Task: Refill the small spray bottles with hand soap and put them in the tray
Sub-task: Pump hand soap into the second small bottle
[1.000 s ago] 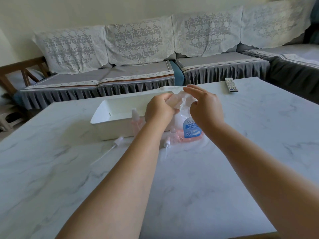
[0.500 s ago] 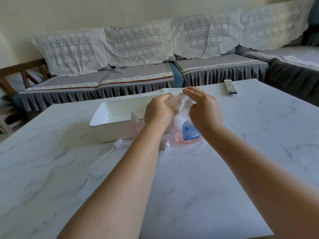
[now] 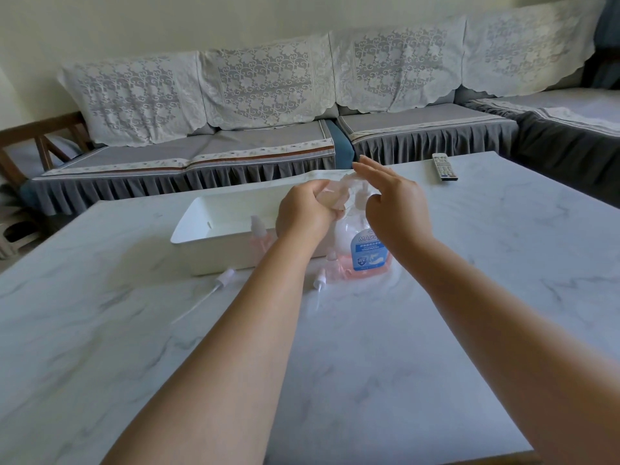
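Observation:
My left hand (image 3: 303, 214) grips a small clear spray bottle (image 3: 332, 198), tilted under the nozzle of the hand soap pump bottle (image 3: 365, 250). That pump bottle holds pink soap and carries a blue label. My right hand (image 3: 392, 203) lies with straight fingers on top of the pump head. A second small bottle (image 3: 259, 234) stands in front of the white tray (image 3: 214, 236), and a third small bottle (image 3: 332, 266) stands beside the soap bottle. Two loose spray heads with tubes, one (image 3: 224, 276) left and one (image 3: 320, 278) right, lie on the marble table (image 3: 436, 330).
A TV remote (image 3: 444, 166) lies at the table's far right. A grey sofa (image 3: 268, 135) with lace covers runs behind the table, and a wooden chair frame (image 3: 37, 142) stands at far left.
Both hands stay at the pump; the right hand's fingers have lifted and stretched a little more over the pump head. The view has shifted slightly.

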